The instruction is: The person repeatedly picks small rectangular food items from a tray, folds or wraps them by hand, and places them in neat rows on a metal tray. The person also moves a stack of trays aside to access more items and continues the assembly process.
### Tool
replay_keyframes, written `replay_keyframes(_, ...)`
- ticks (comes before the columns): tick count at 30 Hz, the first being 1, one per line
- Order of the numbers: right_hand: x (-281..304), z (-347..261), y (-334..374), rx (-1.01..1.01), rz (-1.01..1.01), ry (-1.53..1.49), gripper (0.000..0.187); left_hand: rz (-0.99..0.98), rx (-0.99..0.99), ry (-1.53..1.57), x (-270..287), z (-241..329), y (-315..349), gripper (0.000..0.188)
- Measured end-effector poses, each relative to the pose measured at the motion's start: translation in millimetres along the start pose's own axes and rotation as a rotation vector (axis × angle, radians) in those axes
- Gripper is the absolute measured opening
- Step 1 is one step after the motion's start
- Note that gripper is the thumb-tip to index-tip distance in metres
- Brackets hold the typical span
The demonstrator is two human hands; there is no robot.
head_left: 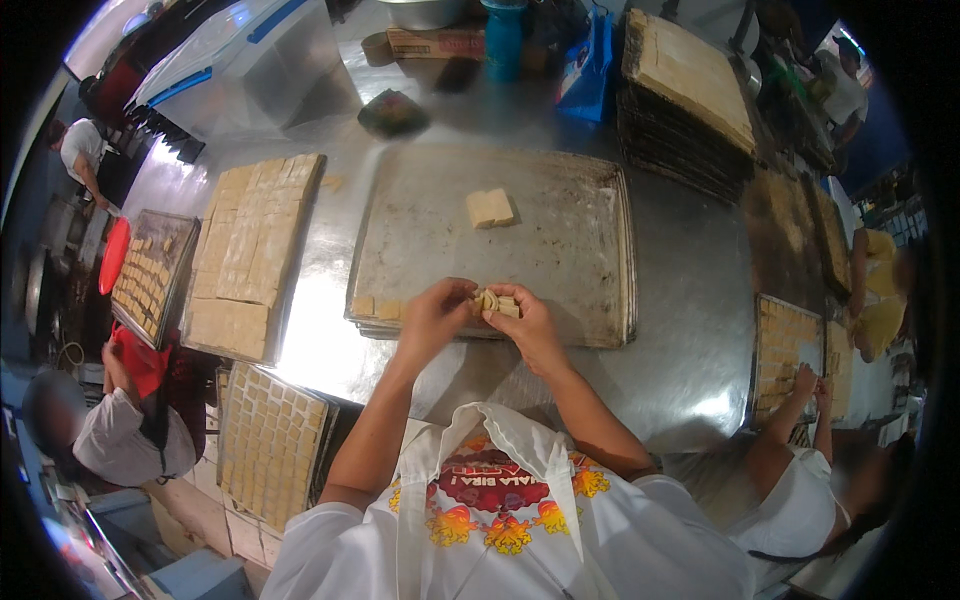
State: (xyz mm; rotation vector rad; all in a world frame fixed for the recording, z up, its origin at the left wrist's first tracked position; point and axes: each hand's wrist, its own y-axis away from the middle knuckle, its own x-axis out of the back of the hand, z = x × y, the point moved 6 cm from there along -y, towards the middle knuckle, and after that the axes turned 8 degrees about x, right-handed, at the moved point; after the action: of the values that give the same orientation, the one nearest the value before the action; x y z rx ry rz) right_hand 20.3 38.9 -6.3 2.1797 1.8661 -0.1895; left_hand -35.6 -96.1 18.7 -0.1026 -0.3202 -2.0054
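Several small pale dough pieces (497, 304) lie bunched in my right hand (528, 330), its fingers curled round them. My left hand (437, 312) is closed in a pinch at the left side of this bunch, its fingertips touching the dough. Both hands are above the near edge of a flat metal baking tray (560, 250), the top one of a stack. A few cut dough pieces (389, 309) sit in the tray's near left corner, beside my left hand. Farther back on the tray rests a block of pale dough (489, 208).
Left stands a tray of scored dough sheets (240, 240); below it, a tray of cut pieces (270, 440). A clear plastic bin (250, 80), a teal tumbler (505, 45) and stacked trays (685, 100) line the back. Co-workers (800, 480) handle trays at both sides.
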Motion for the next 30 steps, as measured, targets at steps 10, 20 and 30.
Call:
replay_keyframes(10,27,6,5,-0.130,0.141,-0.444,0.039,0.030,0.024,-0.382,26,-3,-11,0.017)
replay_keyframes(20,36,7,19,-0.202,0.049,-0.402,0.036,0.065,-0.205,-0.782,4,-1,-11,0.017)
replay_keyframes(30,39,14,25,-0.234,0.073,-0.363,0.029,-0.121,-0.062,-0.366,-21,-9,-21,0.016)
